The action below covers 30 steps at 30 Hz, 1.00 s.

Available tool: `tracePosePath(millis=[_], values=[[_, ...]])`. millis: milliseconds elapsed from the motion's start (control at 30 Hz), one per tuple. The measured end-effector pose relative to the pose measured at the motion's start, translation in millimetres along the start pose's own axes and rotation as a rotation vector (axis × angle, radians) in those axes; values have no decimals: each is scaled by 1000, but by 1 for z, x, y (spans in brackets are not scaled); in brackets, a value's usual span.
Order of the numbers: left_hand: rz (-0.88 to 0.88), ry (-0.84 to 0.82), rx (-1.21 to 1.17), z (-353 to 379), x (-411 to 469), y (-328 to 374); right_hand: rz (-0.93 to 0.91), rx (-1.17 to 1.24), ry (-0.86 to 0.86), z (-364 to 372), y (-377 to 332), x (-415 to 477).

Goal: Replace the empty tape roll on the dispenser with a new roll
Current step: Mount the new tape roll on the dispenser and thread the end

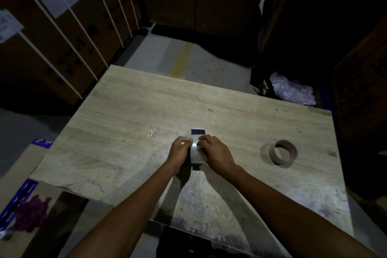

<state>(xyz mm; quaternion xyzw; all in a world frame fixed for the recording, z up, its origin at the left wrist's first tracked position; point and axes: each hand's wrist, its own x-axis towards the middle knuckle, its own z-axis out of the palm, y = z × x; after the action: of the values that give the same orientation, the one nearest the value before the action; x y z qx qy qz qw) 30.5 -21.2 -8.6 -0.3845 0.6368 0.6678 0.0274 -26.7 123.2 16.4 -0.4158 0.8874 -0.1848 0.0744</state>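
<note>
A tape dispenser point(198, 132) with a dark blue body and a toothed blade at its far end stands on the wooden table point(129, 111). A roll of clear tape point(196, 154) sits in it, between my two hands. My left hand point(179, 152) pinches the tape's left side near the top. My right hand point(213, 152) presses its fingers on the right side of the roll. An empty brown cardboard core point(283, 152) lies flat on the table, well to the right of my hands.
Strapped cardboard boxes point(62, 37) stand to the left, and dark boxes at the back and right. Crumpled clear plastic point(293, 90) lies beyond the table's far right corner. A scrap of clear film point(152, 132) is stuck on the table left of the dispenser.
</note>
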Motion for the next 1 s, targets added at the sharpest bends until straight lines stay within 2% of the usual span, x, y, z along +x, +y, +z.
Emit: tracePosePath(millis=[133, 233, 367, 467, 567, 867, 1000], values=[[-21, -65, -2, -5, -3, 2, 49, -5, 4, 4, -6, 5], [-23, -138, -15, -11, -5, -1, 119, 35, 70, 7, -8, 8], [164, -257, 134, -12, -9, -12, 232, 110, 130, 10, -11, 10], [279, -205, 315, -8, -11, -16, 304, 149, 148, 18, -15, 8], [278, -190, 320, -10, -7, -16, 370, 205, 177, 21, -21, 8], [207, -411, 358, -27, 11, -1, 386, 217, 204, 22, -26, 8], [167, -454, 338, -34, 18, -1, 377, 135, 207, 23, -32, 7]])
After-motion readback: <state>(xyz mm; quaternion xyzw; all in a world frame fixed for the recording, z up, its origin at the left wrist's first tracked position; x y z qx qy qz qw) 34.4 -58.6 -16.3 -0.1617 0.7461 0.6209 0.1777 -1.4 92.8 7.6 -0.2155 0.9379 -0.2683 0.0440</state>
